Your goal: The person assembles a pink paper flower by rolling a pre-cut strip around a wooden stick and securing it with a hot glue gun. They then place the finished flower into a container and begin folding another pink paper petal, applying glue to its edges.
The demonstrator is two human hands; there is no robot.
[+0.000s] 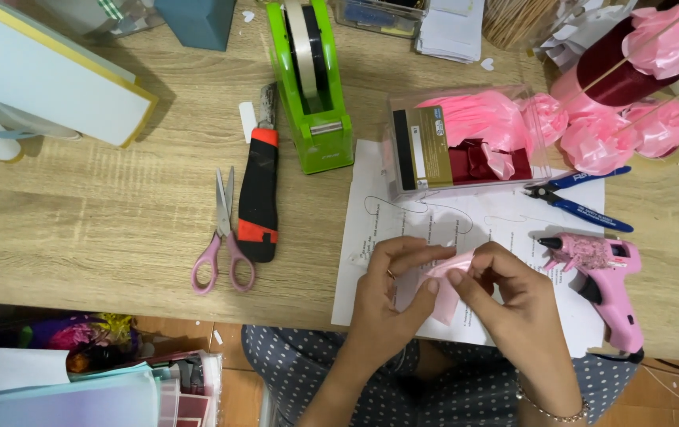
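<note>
The wooden bench (102,213) took up most of the view, its near edge against the seated person's lap. On it, straight ahead of the person, lay a white sheet of paper (505,229) with pencilled outlines, apparently serving as a work mat under the hands. A clear plastic box (466,142) stuffed with pink and dark red ribbon pieces sat at the sheet's far edge, within easy reach. Further right, finished pink ribbon flowers (632,126) on sticks rested beside a dark red spool. A green tape dispenser (312,87) stood upright behind the sheet's left corner. At the right edge of the sheet a pink glue gun (600,273) was propped with its nozzle pointing left toward the work, and blue-handled pliers (584,198) lay just above it. To the left, a red and black utility knife (259,198) and pink-handled scissors (223,237) lay side by side, parked apart from the paper.

Both hands met above the sheet's lower part. The left hand (387,292) pinched one side of a small pink ribbon piece (446,281), and the right hand (505,296) gripped the other, thumb and forefinger closed on it, so the strip was held folded between them, off the paper.
</note>
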